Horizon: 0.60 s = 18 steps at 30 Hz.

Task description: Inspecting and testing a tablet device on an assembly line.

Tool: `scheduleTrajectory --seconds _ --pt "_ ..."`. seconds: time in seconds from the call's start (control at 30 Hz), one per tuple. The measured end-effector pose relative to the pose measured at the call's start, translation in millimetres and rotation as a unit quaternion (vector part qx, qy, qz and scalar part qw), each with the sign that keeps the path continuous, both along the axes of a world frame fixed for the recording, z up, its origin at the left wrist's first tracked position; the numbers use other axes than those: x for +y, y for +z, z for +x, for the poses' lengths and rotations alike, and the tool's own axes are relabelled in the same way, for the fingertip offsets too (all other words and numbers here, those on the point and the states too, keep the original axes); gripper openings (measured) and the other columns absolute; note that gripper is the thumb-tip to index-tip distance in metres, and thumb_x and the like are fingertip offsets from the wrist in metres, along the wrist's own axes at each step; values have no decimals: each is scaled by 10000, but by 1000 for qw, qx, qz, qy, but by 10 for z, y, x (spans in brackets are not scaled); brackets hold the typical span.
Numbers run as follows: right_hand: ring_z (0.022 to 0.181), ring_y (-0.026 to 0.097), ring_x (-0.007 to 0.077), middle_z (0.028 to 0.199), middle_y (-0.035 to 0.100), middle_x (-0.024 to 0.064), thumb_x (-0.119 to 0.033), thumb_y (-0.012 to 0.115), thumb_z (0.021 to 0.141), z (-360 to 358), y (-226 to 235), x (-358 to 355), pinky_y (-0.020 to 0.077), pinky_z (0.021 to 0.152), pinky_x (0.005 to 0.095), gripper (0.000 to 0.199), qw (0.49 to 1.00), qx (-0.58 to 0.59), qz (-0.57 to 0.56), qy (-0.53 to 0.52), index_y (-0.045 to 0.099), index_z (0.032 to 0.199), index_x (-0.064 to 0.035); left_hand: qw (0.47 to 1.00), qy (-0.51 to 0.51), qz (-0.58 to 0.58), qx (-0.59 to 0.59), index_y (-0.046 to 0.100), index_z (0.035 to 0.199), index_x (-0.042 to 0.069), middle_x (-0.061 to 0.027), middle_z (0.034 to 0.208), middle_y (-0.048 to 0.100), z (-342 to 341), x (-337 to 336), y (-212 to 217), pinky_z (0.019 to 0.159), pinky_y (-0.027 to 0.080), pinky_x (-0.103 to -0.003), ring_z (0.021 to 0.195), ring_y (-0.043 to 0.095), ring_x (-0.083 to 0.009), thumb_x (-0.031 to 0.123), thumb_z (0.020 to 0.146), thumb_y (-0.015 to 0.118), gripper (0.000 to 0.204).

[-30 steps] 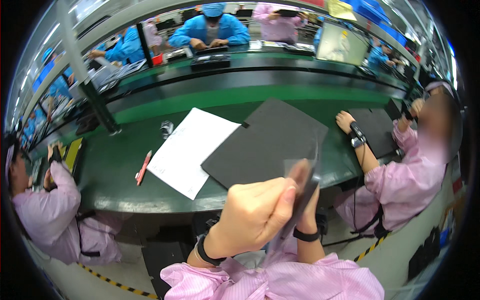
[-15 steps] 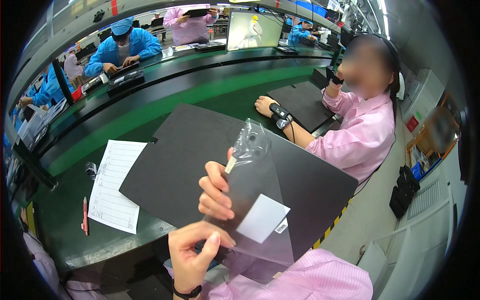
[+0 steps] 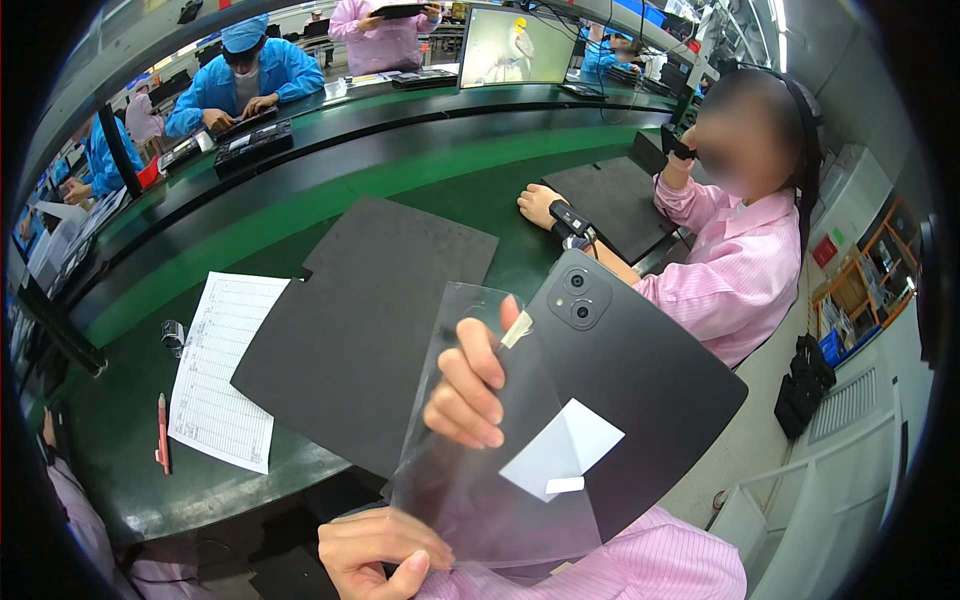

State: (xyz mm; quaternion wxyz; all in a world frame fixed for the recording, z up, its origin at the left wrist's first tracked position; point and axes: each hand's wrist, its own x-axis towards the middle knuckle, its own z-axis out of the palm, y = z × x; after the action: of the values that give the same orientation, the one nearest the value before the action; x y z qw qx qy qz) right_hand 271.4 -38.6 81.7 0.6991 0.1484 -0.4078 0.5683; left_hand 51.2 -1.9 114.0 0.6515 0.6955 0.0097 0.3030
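A dark grey tablet (image 3: 665, 400), its back with a two-lens camera (image 3: 578, 292) facing me, is held up tilted above the table. My right hand (image 3: 468, 385) is closed at its left edge, fingers curled round; palm and wrist are hidden behind the tablet. A clear plastic film (image 3: 500, 515) with a white label (image 3: 555, 445) lies across the tablet's left part and sticks out past that edge. Its cream pull tab (image 3: 517, 330) is at my right hand's upper finger. At the film's lower left corner, my left hand (image 3: 375, 555) is closed with its fingertips on the film's edge.
Black mats (image 3: 370, 290) lie on the green table, beside a printed sheet (image 3: 225, 370) and a red pen (image 3: 163, 435). At right sits a co-worker in pink (image 3: 730, 260), one arm on another black mat (image 3: 610, 205). A monitor (image 3: 515, 50) stands beyond.
The film has come off the camera and shifted left, baring both lenses. The tablet and my right hand have moved right; my left hand has gone down and slightly left.
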Motion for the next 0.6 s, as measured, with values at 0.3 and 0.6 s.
scheduleTrajectory --seconds 0.3,0.6 --pt "513 546 243 689 513 103 -486 94 1061 97 25 74 457 542 344 624 998 -60 -8 -20 466 826 -44 998 -32 38 -33 644 680 -21 -145 718 682 -38 119 91 620 515 -321 635 647 -239 83 884 608 232" --pt "624 487 98 649 472 30 -392 370 1070 -1 143 -228 415 573 254 527 689 -315 -336 -560 494 712 -26 997 -12 -61 -53 615 678 -75 -378 1217 562 -323 82 55 769 565 -407 1006 666 -406 133 892 628 299"
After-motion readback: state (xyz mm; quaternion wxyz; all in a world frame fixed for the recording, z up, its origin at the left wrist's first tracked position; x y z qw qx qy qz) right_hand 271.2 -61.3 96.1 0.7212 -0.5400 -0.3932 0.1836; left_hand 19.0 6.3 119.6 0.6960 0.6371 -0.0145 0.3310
